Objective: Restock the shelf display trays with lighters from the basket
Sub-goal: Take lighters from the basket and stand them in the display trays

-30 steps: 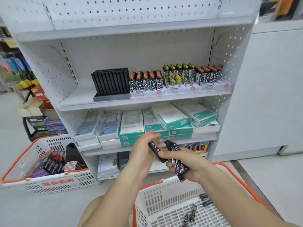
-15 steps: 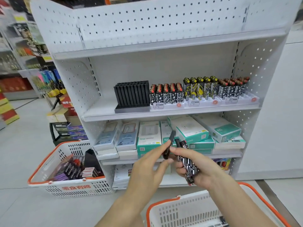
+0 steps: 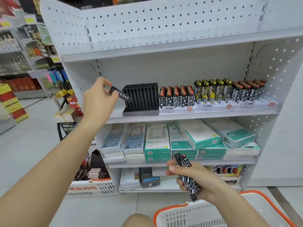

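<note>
**One black lighter raised to the dark tray**

The left hand (image 3: 98, 97) pinches a black lighter (image 3: 121, 94) with white lettering, just at the 9 o'clock side of the black display tray (image 3: 141, 98) on the shelf (image 3: 180, 114). The right hand (image 3: 195, 179), at 5 o'clock, grips a bunch of patterned lighters (image 3: 186, 175) above the white basket (image 3: 193, 213). Filled white trays (image 3: 218, 106) stand at 3 o'clock of the black one.

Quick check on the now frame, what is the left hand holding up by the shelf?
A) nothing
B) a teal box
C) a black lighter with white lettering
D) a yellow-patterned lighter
C: the left hand pinches a black lighter with white lettering in its fingers, just left of the black slotted tray, apart from it.
</note>
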Demonstrator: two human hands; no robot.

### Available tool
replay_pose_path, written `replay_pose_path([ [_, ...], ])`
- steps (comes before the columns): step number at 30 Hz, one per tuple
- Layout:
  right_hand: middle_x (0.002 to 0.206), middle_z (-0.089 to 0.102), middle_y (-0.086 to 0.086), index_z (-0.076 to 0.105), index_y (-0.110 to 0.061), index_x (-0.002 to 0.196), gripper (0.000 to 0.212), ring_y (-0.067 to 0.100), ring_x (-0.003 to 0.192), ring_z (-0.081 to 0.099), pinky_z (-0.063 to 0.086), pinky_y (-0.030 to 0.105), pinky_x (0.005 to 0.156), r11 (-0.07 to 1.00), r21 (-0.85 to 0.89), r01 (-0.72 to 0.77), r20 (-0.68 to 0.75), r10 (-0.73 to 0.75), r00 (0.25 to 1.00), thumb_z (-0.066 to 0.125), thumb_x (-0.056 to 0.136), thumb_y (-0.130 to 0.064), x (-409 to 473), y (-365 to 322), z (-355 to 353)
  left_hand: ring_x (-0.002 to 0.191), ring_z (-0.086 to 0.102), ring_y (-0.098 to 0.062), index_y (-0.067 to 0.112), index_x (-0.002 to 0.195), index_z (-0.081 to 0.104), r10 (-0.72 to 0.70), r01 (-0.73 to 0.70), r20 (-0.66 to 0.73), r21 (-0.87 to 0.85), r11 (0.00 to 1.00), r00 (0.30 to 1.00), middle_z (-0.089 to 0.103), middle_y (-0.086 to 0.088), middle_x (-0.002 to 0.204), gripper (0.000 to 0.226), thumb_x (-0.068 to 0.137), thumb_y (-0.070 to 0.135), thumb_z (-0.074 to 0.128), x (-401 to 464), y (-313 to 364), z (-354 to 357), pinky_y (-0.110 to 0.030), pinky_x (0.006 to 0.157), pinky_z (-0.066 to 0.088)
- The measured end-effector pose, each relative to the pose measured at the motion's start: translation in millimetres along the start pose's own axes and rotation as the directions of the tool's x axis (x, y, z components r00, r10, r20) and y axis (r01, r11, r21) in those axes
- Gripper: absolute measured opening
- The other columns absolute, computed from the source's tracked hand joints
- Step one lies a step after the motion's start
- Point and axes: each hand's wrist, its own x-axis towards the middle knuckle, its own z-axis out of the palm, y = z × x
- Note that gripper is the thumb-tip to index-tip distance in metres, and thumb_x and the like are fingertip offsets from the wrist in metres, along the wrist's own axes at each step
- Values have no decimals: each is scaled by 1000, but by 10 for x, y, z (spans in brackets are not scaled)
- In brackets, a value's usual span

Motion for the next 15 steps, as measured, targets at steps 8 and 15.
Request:
replay_pose_path([
  [8,83,72,12,66,-3,108,31,14,51,51,42,21,46,1000,12,-11,-10,11,1000,73,78,-8,11,49,-2,91,61,-30,9,102,69,36,-55,75,269,962,997,71,-10,90,21,86,17,58,262,-21,183,-31,72,43],
  [15,79,69,13,64,0,109,47,14,51,50,41,22,44,997,74,16,-58,-12,998,76,65,-15,88,38,-23,94,62,-37,7,101,70,93,-137,141,348,928,986,72,-13,92,21,87,18,60,373,-47,211,-38,78,48],
])
